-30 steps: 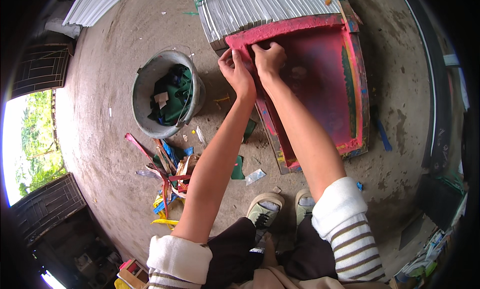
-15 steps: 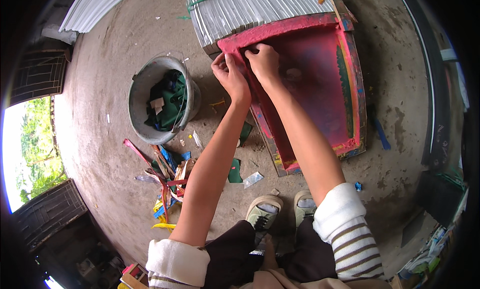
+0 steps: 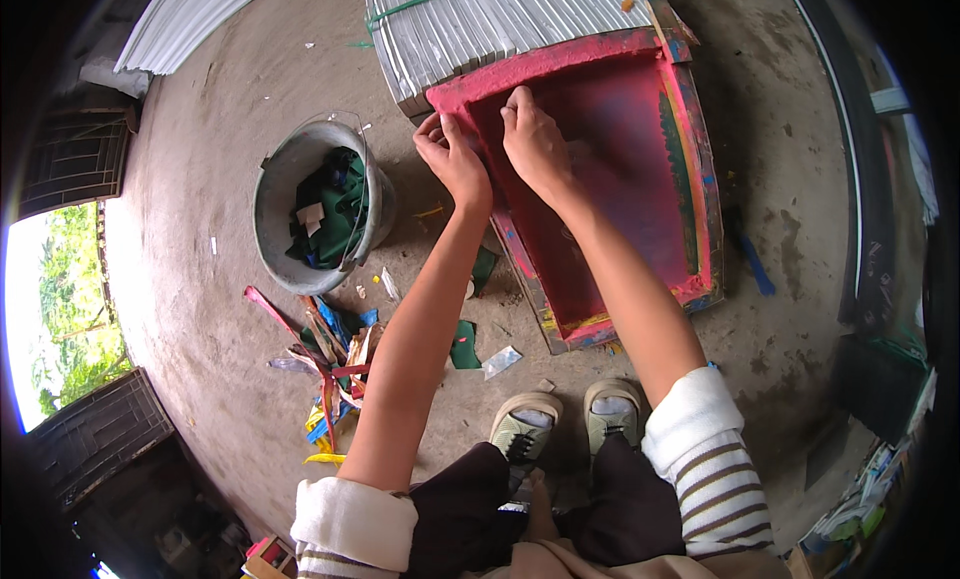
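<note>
A screen-printing frame (image 3: 560,62), its wooden rim coated in pink-red, lies tilted against a stack of grey-white corrugated sheets (image 3: 480,29). Inside the rim is a dark red panel with a purple-blue haze. My left hand (image 3: 455,167) is at the frame's upper left corner, its fingers curled and the thumb against the outer side of the rim. Above the panel, just inside the left rim, is my right hand (image 3: 538,147). Its thumb and fingers are pinched together; whatever they may hold is too small to make out.
A grey bucket (image 3: 272,234) holding dark green scraps stands at the left. Near it lies a pile of coloured strips (image 3: 335,369). A green scrap (image 3: 465,346) and a clear plastic piece (image 3: 502,362) lie before my shoes. Right of the frame is a blue tool (image 3: 757,266).
My right hand has moved a little right, away from the frame's left rim, still pinched. My left hand stays at the corner. The whole view has shifted slightly.
</note>
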Available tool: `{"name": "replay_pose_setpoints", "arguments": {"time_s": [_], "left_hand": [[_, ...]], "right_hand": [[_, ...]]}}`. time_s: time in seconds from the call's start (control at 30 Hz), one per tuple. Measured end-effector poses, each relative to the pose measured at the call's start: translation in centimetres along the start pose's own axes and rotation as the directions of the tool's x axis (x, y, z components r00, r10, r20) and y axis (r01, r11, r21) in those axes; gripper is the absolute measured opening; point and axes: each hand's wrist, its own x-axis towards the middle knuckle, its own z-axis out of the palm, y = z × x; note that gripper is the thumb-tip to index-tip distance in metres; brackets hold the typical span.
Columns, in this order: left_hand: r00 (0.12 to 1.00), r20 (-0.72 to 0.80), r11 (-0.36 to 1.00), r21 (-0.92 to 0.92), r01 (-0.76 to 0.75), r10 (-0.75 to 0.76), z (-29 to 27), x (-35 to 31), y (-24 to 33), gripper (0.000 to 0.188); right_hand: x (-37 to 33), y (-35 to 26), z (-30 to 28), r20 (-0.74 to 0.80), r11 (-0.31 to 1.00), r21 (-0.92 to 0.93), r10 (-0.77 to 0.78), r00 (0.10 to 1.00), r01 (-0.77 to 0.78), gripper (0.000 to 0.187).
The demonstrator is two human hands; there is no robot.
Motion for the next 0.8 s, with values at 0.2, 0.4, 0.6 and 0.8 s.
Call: {"name": "replay_pose_setpoints", "arguments": {"time_s": [0.2,0.4,0.6,0.8], "left_hand": [[0.983,-0.006,0.942,0.286,-0.176,0.186,0.3,-0.6,1.3,0.034],[0.913,0.227,0.634,0.663,-0.399,0.338,-0.5,-4.1,3.5,0.071],[0.552,0.824,0.191,0.526,-0.829,0.127,-7.0,-6.2,7.4,0.073],[0.113,0.925,0.138,0.173,-0.975,-0.362,-9.9,-11.4,15.4,0.048]], "right_hand": [[-3.6,2.4,-9.7,0.046,0.974,-0.226,-0.022,0.999,0.032,0.014],[-9.5,4.5,-17.2,-0.001,0.894,-0.438,0.104,0.995,-0.094,0.025],[-17.3,5.2,-24.6,0.039,0.879,-0.459,0.166,0.985,-0.13,0.04],[-21.4,7.6,-30.7,0.055,0.843,-0.529,0.144,0.988,-0.094,0.042]]}}
